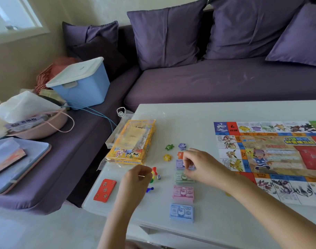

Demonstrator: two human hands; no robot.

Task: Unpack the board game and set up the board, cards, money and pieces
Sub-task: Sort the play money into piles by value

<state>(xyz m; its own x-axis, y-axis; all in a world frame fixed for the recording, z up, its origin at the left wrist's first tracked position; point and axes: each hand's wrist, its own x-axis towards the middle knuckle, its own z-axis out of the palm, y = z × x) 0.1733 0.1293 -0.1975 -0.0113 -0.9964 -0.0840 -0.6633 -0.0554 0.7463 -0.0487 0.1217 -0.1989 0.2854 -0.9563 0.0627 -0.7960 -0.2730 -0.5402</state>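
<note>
Right hand (195, 164) reached over the column of play money, fingers curled and thumb closed on the purple stack of paper notes (179, 164). It appeared to be pinching the stack to square it at the head of the column. Left hand (136, 177) hovered beside the small plastic pawns (154, 170) with its fingers curled tight, but I could not tell whether they gripped a pawn or nothing.

The money lay sorted by colour in a line running toward the person, probably so each value could be reached at once. Below the purple stack came the green stack (182, 178), the pink stack (183, 193) and the blue stack (181, 212). Four star-shaped plastic tokens (182, 146) clustered just beyond the money, and a white die (159, 176) sat next to the pawns. A red stack of cards (105, 190) lay near the left edge of the white desk (189, 115). The printed game board (270, 159) lay unfolded well to the right.

The yellow cardboard game box (132, 141) lay at the far left of the desk on a clear plastic tray (110, 141). Only pale paper showed through its window, so it looked largely emptied. On the purple sofa (207, 83), a blue plastic bin (81, 87) was lidded and its contents hidden. A pink basin (51, 126) nearby held a white bag.
</note>
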